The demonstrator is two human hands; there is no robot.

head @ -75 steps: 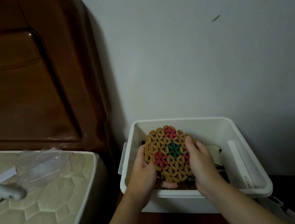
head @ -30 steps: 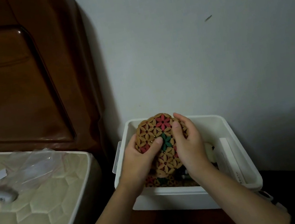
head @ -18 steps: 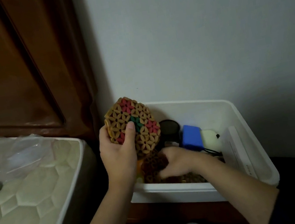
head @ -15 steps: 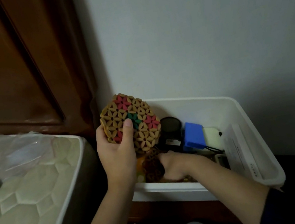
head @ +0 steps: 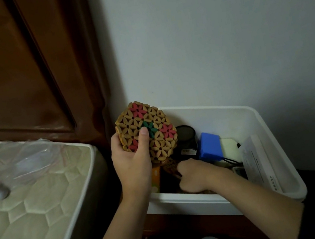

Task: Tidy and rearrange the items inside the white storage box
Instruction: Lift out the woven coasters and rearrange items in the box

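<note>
Above box's left rim: left hand (head: 131, 161) grips woven flower-pattern trivet (head: 147, 133), thumb across its face. Right hand (head: 193, 174) reaches down inside white storage box (head: 258, 122); grasp cannot be told. Blue block (head: 209, 149), black jar (head: 184, 135) just beside.

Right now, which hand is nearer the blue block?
Right. The right hand is down inside the box, just beside the blue block; the left hand holds the mat farther left.
</note>
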